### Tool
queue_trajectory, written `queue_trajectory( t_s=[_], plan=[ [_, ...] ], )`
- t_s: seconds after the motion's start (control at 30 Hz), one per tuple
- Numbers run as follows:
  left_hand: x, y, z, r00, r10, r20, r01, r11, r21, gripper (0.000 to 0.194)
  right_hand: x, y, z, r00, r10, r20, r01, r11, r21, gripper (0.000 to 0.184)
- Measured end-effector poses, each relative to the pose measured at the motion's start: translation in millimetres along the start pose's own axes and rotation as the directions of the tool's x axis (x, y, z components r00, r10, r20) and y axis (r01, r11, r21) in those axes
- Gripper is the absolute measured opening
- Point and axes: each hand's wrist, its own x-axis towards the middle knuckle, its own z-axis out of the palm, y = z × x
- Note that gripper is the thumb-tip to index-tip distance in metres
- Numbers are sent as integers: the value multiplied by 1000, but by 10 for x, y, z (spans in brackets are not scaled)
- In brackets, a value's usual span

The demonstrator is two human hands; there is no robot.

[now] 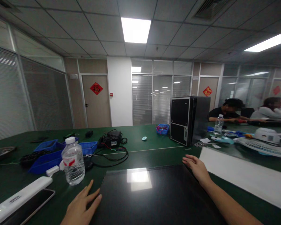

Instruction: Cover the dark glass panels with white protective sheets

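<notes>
A flat, dark, glossy panel, like a screen (161, 197), lies on the green table in front of me, with a ceiling light reflected in it. My left hand (83, 203) is at its left edge, fingers spread and holding nothing. By the far right corner is my right hand (198, 170), its fingers stretched out over the edge; whether they touch the panel I cannot tell. A clear water bottle (73, 164) stands upright beyond my left hand. To the right of my right hand lies a long white board (245, 179).
A black computer tower (189, 120) stands upright beyond the panel. Blue trays (46, 161), a black device with cables (112, 139), a phone (29, 207) and a long white device (21, 197) lie left. A white fan-like object (265, 142) is right; two people sit behind.
</notes>
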Motion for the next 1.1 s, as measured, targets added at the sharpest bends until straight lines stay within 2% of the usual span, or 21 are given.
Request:
queue_trajectory(
  t_s=[0.07, 0.13, 0.27, 0.4, 0.57, 0.7, 0.8, 0.97, 1.03, 1.1],
  plan=[
    [-13, -58, 19, 992, 76, 97, -92, 981, 172, 69, -14, -51, -11, 998, -5, 70, 6, 1000, -24, 43],
    [-30, -96, 21, 983, 118, 142, -155, 944, 292, 68, -42, -106, -22, 989, -19, 150, 30, 997, -70, 45],
    [-58, -73, -38, 969, 181, 171, -234, 895, 379, 64, -149, -193, 4, 956, -72, 283, 140, 964, -227, 42],
    [-67, -68, -47, 965, 189, 182, -237, 924, 299, 63, -267, -261, 73, 892, -114, 437, 292, 885, -364, 31],
    [-92, -223, 94, 984, 153, 87, -165, 975, 147, 70, -326, -365, 57, 832, -117, 542, 388, 821, -418, 38],
    [-108, -276, 140, 965, 221, 142, -240, 962, 132, 68, -356, -441, 28, 774, -97, 626, 432, 804, -409, 36],
    [-98, -269, 137, 951, 295, 98, -306, 943, 131, 59, -374, -470, 33, 746, -65, 663, 436, 800, -411, 36],
    [-86, -285, 162, 939, 345, -1, -341, 929, 143, 50, -418, -440, 77, 735, -74, 674, 505, 723, -471, 50],
    [-92, -285, 160, 937, 349, 1, -345, 927, 147, 52, -436, -413, 100, 792, -96, 603, 510, 646, -568, 53],
    [-99, -260, 136, 943, 332, 16, -331, 933, 144, 54, -438, -383, 118, 885, -125, 448, 433, 571, -697, 61]
  ],
)
